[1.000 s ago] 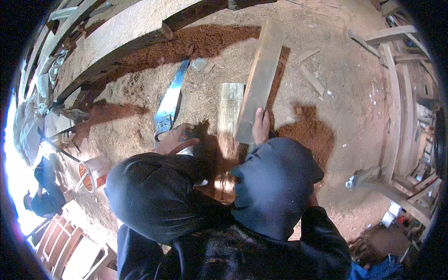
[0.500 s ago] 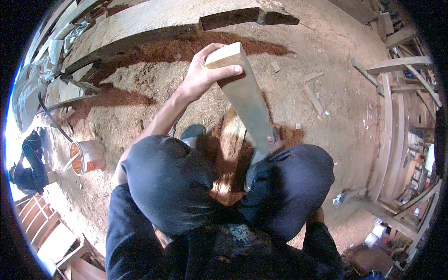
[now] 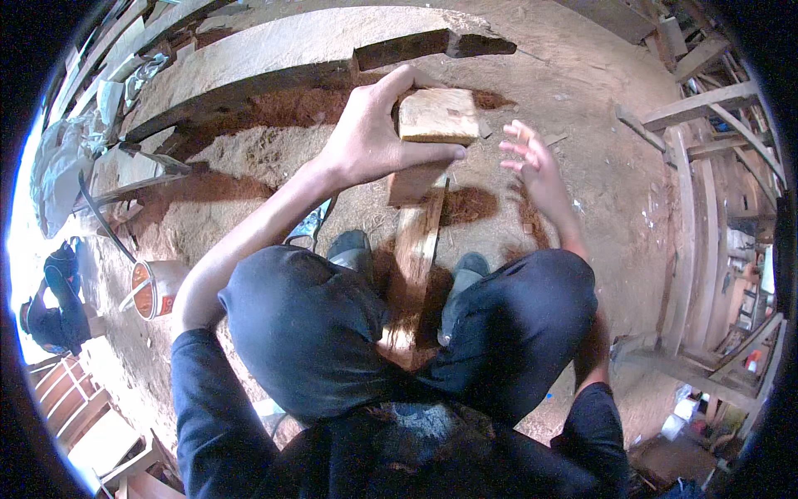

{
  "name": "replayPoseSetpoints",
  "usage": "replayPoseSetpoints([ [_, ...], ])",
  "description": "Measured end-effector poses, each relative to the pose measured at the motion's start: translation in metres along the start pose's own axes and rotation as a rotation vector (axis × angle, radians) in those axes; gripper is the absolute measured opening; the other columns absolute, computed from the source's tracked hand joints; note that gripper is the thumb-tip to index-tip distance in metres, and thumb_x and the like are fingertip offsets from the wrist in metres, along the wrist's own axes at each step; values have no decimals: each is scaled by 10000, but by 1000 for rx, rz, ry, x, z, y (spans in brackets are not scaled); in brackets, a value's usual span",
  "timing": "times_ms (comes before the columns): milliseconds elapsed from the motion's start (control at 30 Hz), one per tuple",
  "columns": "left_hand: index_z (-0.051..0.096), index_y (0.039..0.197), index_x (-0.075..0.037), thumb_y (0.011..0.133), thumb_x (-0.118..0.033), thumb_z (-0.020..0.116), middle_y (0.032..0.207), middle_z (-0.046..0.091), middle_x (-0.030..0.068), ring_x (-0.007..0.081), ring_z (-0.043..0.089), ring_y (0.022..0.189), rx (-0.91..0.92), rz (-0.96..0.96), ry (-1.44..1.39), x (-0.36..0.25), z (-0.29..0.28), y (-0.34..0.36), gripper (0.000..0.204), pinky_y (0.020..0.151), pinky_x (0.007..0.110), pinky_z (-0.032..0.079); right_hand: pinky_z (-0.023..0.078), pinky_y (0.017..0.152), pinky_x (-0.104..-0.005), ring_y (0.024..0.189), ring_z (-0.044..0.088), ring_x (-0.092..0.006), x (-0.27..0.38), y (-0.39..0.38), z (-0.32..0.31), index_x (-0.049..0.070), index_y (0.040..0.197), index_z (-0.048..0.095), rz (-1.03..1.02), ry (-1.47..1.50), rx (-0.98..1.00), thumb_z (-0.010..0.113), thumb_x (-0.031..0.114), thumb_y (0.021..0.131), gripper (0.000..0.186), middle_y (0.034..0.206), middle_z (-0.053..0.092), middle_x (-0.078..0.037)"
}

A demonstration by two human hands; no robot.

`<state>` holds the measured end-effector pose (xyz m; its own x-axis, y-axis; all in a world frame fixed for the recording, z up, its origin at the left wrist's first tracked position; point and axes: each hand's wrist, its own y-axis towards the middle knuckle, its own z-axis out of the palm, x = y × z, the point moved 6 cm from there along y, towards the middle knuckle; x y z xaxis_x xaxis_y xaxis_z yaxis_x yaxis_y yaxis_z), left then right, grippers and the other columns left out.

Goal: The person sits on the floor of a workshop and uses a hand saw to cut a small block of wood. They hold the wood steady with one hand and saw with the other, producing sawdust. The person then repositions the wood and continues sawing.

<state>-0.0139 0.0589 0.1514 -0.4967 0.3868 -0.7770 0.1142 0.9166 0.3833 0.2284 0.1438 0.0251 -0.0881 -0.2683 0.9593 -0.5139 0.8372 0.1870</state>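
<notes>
A thick wooden block (image 3: 439, 115) stands on end in front of my knees, its pale cut face turned up toward me. My left hand (image 3: 374, 125) is closed around its left side, the thumb along the near edge and the fingers over the far edge. To the right of the block, my right hand (image 3: 536, 162) is raised, fingers spread and holding nothing. Below the block a length of timber (image 3: 409, 258) lies on the ground between my shoes. The block's lower end is partly hidden, so I cannot tell whether it touches that timber.
A long heavy beam (image 3: 249, 54) lies across the far side. At the left are a white bucket (image 3: 158, 289) and a person in dark clothes (image 3: 56, 303). Wooden frames (image 3: 698, 191) stand along the right. Sawdust covers the ground (image 3: 615, 208).
The block has swung from slanting toward my right knee to nearly upright, end face up. My right hand has come off its lower end and risen beside it. The left hand keeps hold.
</notes>
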Motion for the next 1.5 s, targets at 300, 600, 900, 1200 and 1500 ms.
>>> replayPoseSetpoints([
  [300, 510, 1072, -2, 719, -404, 837, 1010, 654, 206, 305, 671, 987, 172, -15, 293, 37, -3, -3, 627, 845, 381, 540, 518, 839, -329, 1112, 580, -177, 128, 73, 65, 41, 1412, 408, 328, -539, 587, 624, 560, 883, 772, 1270, 588, -139],
  [600, 531, 1128, -16, 750, -451, 802, 1057, 664, 180, 259, 648, 1032, 119, -117, 337, 54, -8, 10, 637, 864, 398, 503, 542, 720, -295, 935, 643, -124, 91, 93, 83, 76, 1115, 609, 327, -262, 601, 698, 528, 842, 535, 997, 649, -36],
  [900, 533, 1171, -43, 758, -427, 801, 1084, 674, 158, 250, 658, 1030, 136, -180, 320, 76, -21, 19, 624, 867, 382, 517, 538, 742, -308, 994, 603, -134, 94, 95, 94, 81, 1284, 546, 336, -156, 588, 647, 597, 841, 687, 1140, 608, -41],
  [1200, 512, 1138, -50, 712, -496, 826, 1017, 670, 157, 286, 672, 982, 83, -20, 354, 77, -15, 24, 692, 858, 395, 532, 535, 740, -296, 920, 647, -135, 87, 103, 88, 114, 1299, 565, 436, -118, 540, 651, 561, 849, 639, 1083, 652, -48],
  [1500, 408, 1330, -7, 737, -527, 790, 1178, 614, 239, 369, 606, 1123, 226, -101, 212, 125, 36, -5, 877, 953, 430, 500, 547, 769, -278, 958, 637, -129, 65, 99, 49, 91, 1325, 544, 476, -109, 487, 602, 471, 926, 553, 1174, 634, -9],
])
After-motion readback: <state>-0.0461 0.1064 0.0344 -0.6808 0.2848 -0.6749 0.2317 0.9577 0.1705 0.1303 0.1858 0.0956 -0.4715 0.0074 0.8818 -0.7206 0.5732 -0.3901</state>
